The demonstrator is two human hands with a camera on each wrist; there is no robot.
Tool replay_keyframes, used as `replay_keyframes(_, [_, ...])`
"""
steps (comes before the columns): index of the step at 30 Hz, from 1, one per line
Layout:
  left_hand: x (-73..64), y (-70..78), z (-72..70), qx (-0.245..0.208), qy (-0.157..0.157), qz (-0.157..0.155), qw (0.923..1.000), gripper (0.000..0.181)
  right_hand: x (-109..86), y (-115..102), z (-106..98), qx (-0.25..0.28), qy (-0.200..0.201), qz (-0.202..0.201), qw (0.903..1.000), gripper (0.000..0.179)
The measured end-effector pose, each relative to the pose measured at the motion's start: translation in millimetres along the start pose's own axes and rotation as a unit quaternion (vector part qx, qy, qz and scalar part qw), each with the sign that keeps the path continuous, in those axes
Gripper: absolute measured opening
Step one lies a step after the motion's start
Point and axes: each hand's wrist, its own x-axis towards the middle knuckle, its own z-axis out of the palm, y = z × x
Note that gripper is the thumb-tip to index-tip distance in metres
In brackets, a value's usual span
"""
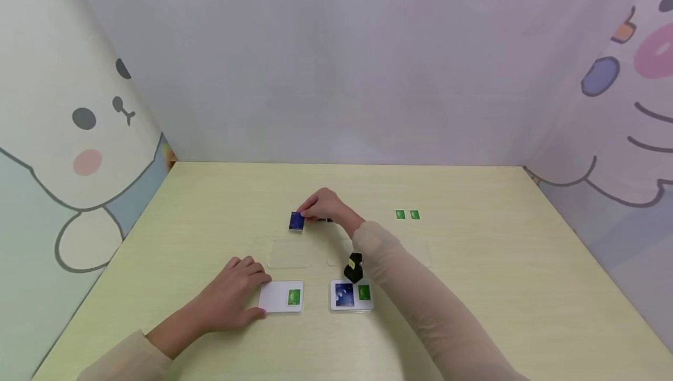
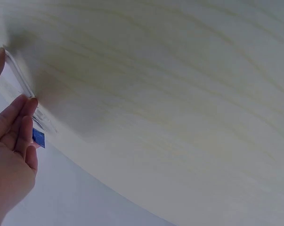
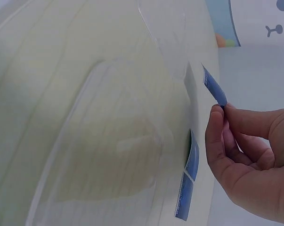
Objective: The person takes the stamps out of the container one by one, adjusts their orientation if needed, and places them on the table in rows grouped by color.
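Observation:
My right hand (image 1: 323, 204) pinches a small dark blue stamp (image 1: 297, 221) between thumb and fingertips. In the right wrist view that blue stamp (image 3: 214, 86) is tilted up off the table, and two more blue stamps (image 3: 192, 155) lie below the hand. My left hand (image 1: 236, 293) holds a white card (image 1: 273, 297) at its left end, thumb at the near corner and fingers at the far one. A green stamp (image 1: 294, 297) sits on the card's right side. The left wrist view shows the left fingertips (image 2: 28, 100) at the card's edge.
Right of the held card lies a clear-cased white card (image 1: 344, 308) bearing a blue and a green stamp. Beyond are clear plastic holders (image 1: 289, 254), one partly behind the right sleeve. Two green stamps (image 1: 407, 214) lie at the back right. A curtain (image 1: 336, 77) borders the table.

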Motion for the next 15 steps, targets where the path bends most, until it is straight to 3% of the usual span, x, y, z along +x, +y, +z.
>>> replay_keyframes(15, [-1.4,-0.6,0.7,-0.005,0.010,0.008,0.9999,0.047,9.9,-0.1,-4.0,-0.043,0.021,0.020,0.9987,0.017])
